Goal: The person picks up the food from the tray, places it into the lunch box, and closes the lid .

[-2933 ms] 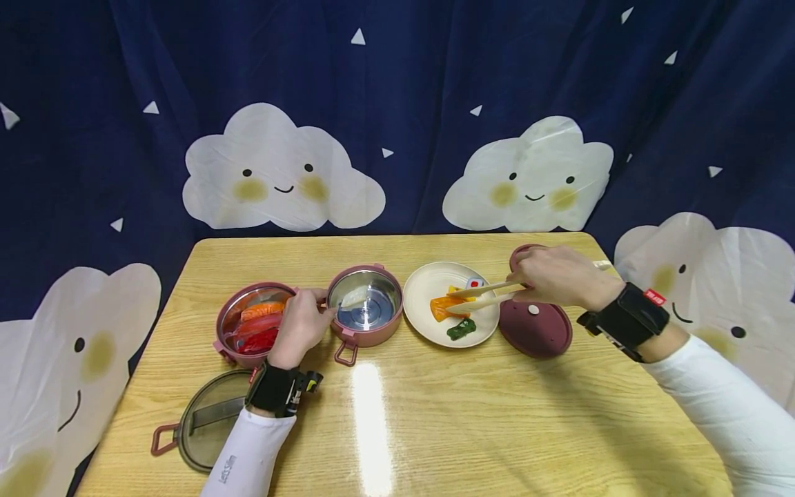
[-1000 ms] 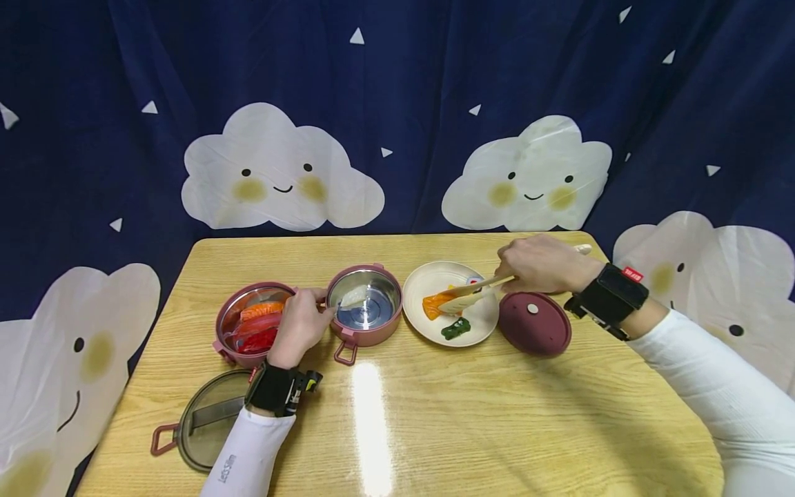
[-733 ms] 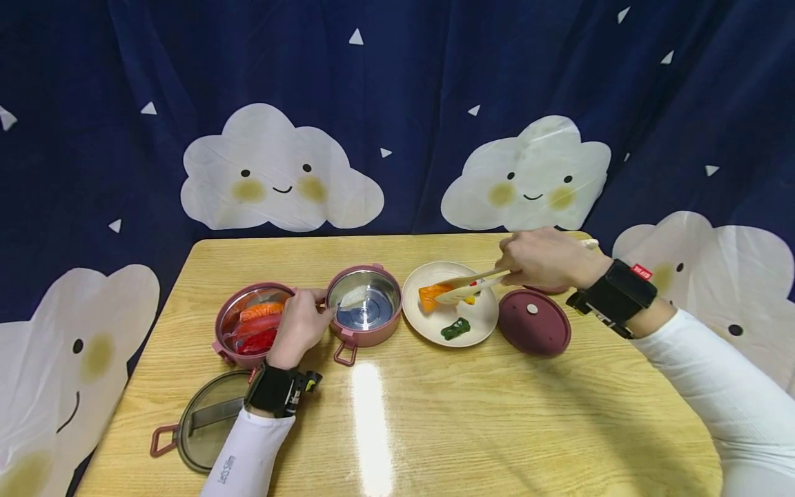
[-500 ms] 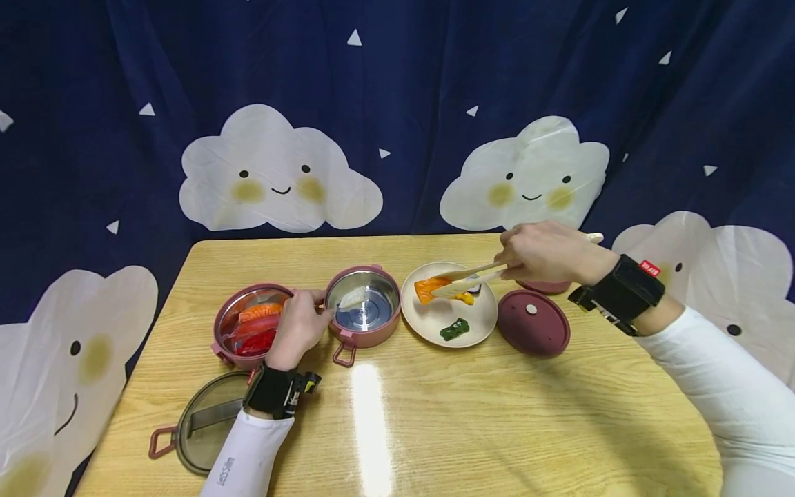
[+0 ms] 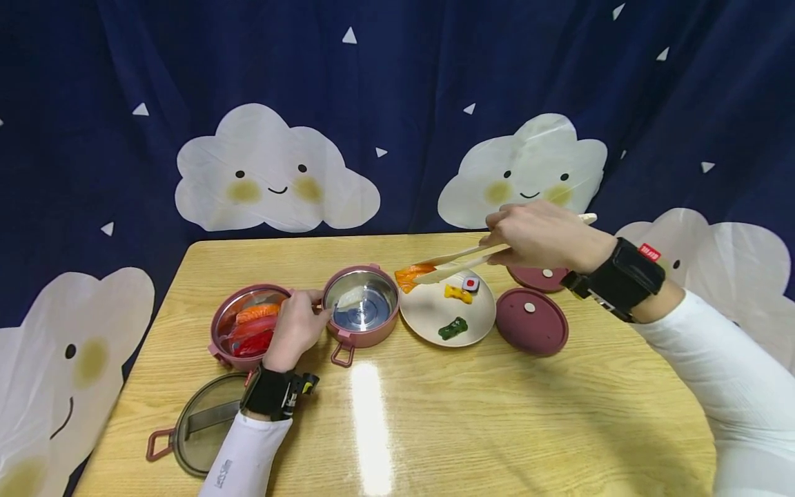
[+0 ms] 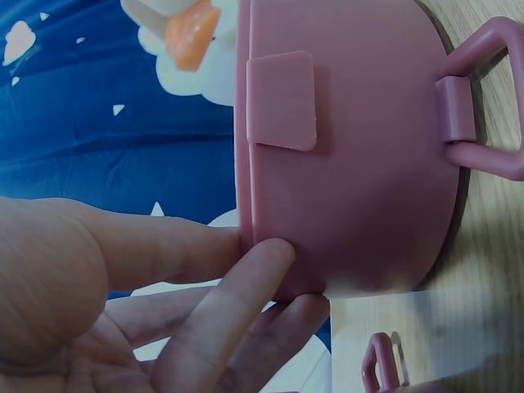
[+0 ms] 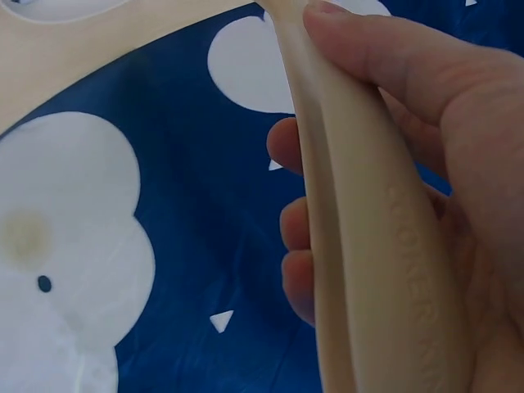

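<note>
At the middle pink pot, my left hand grips the left side of the rim. The left wrist view shows the thumb at the rim and fingers against the pot's outer wall. A white piece lies inside. My right hand holds beige tongs, whose tips pinch an orange, salmon-like toy food piece over the left rim of the cream plate, near the pot. On the plate lie a yellow piece, a sushi roll and a green piece.
Left of my left hand stands another pink pot holding orange and red toy food. A glass lid with a pink handle lies in front of it. Two maroon lids, one nearer and one farther, sit right of the plate.
The tongs gripped the orange piece, lifted it off the plate's middle and carried it left toward the middle pot. My right hand rose, uncovering the farther maroon lid. My left hand stayed at the rim.
</note>
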A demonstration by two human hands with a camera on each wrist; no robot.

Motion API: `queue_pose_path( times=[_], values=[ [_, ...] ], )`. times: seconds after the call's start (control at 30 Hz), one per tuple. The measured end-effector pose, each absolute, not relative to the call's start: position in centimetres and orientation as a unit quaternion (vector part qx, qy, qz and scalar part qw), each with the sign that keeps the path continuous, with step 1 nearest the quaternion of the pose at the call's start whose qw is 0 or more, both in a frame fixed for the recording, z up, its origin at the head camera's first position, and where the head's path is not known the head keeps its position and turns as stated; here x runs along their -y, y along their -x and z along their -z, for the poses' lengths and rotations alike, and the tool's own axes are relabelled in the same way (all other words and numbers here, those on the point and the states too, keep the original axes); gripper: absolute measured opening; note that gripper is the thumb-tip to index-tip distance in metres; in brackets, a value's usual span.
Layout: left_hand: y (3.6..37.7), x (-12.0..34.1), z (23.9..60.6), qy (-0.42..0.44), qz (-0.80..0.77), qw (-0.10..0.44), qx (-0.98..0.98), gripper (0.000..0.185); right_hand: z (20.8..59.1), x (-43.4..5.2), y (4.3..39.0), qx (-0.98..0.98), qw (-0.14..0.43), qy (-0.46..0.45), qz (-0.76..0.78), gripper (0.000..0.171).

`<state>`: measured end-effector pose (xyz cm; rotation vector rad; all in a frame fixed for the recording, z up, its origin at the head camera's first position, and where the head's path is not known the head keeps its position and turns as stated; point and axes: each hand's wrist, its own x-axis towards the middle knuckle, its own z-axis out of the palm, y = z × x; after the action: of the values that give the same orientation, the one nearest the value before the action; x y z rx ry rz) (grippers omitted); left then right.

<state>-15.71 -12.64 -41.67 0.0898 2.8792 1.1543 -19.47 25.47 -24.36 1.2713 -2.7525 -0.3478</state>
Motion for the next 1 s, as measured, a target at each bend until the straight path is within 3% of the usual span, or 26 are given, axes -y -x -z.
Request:
queue_pose_path(
  times=[0.57,1.0],
  values=[
    [15.7,12.6,41.5,-0.019,-0.362,0.028,-0.932,0.036,24.5,-20.3,20.0,0.875,0.049,-0.465,0.125,0.014],
    [15.7,12.5,41.4,-0.015,-0.36,0.035,-0.932,0.037,27.4,-17.2,21.2,0.869,0.014,-0.477,0.133,0.012]
  ],
)
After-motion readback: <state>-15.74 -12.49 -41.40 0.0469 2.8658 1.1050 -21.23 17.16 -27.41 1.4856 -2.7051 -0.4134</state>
